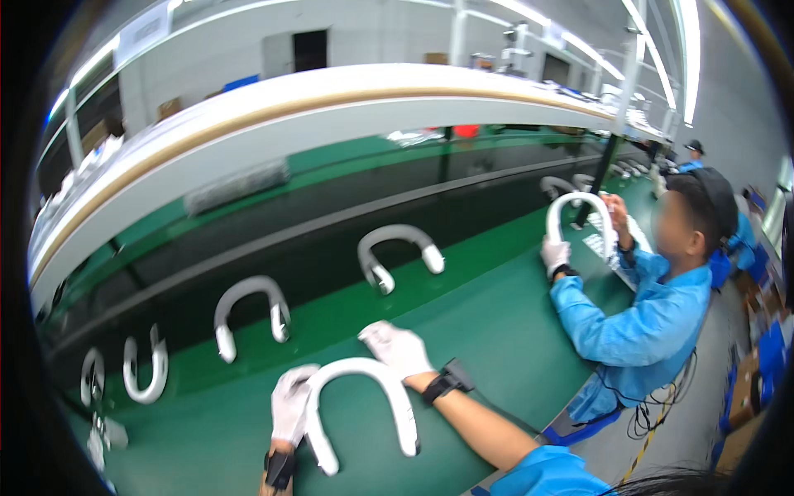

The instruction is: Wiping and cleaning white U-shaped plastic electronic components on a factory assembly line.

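At the far left, a small curved piece (93,376) stands at the nine o'clock side of the green desk (488,347), with a clear, crumpled-looking item (109,433) just below it; blur makes that one hard to make out. Next comes a U-shaped piece (146,390) with its opening toward twelve o'clock, then a grey-and-white arch (251,285) opening toward six.

The gloved left hand (291,405) is clamped on the white U-shaped device (354,366), which lies at that hand's three o'clock, its left side touching the fingers and its two ends pointing to about six. Another grey-and-white arch (397,234) rests beyond, near one o'clock from the device. The gloved right hand (399,349) is at the device's one o'clock, just beside the curve, its fingers pointing toward ten; I cannot tell whether they pinch anything. At the right, toward two o'clock, a co-worker (637,310) in blue holds up a white arch (576,198).
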`<state>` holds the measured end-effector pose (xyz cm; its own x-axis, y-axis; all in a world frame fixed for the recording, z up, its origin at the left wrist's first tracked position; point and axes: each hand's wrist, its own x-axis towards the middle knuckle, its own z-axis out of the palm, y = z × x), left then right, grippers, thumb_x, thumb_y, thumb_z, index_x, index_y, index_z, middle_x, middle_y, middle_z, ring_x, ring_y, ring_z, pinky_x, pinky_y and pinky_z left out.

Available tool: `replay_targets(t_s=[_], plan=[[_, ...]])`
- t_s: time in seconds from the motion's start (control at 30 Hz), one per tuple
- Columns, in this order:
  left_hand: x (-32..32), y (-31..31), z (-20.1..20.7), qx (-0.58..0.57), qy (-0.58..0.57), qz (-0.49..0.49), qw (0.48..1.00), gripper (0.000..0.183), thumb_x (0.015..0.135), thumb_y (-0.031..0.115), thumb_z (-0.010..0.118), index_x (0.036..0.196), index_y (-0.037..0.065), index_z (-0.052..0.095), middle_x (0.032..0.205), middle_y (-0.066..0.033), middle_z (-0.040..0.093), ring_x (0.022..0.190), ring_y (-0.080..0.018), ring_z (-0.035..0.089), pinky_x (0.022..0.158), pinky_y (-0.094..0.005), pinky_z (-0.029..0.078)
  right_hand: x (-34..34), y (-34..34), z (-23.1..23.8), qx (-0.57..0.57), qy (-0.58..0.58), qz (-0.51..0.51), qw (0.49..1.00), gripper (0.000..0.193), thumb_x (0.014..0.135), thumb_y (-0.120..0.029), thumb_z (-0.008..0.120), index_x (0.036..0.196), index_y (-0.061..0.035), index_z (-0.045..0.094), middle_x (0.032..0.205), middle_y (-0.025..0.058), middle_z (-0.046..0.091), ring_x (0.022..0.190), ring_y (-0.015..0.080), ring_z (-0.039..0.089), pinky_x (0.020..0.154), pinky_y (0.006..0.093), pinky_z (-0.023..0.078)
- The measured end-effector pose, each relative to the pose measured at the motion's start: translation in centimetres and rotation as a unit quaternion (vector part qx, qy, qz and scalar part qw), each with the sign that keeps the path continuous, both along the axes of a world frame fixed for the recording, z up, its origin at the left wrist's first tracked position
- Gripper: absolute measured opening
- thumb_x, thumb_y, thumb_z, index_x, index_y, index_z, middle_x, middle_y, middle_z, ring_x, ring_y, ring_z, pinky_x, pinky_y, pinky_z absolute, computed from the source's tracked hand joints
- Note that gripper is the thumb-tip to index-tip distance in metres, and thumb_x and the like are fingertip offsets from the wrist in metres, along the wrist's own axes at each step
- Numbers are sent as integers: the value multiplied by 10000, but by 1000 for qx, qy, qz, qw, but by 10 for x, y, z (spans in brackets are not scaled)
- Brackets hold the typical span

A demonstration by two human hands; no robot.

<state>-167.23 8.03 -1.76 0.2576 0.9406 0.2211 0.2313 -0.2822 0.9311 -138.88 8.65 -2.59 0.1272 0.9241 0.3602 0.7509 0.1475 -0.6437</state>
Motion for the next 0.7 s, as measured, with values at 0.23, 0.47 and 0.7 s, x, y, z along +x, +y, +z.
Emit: replay_targets(t_s=[0.23,0.47,0.7], plan=[[-28,-11,-16,32,-108,36,993,299,1039,185,641,1248,-25,679,1263,-133,687,1204,-261,652,1101,-396,500,-19,29,25,-72,63,25,995,285,1124,-327,528,1216,-107,684,1118,153,756,1006,402,732,857,489,594],[-57,-64,16,3,57,106,993,292,1122,165,599,1333,-22,676,1342,-170,710,1240,-286,671,1101,-417,522,-32,36,18,97,152,24,983,296,1128,-218,572,1326,-16,661,1244,189,751,1147,385,722,977,419,593],[-60,-85,17,-39,18,109,993,332,1102,140,625,1391,-23,639,1336,-168,705,1227,-282,674,1093,-414,528,-37,23,32,-25,213,29,976,473,1120,-291,543,1525,-48,561,1230,191,772,1045,376,757,946,423,596]])
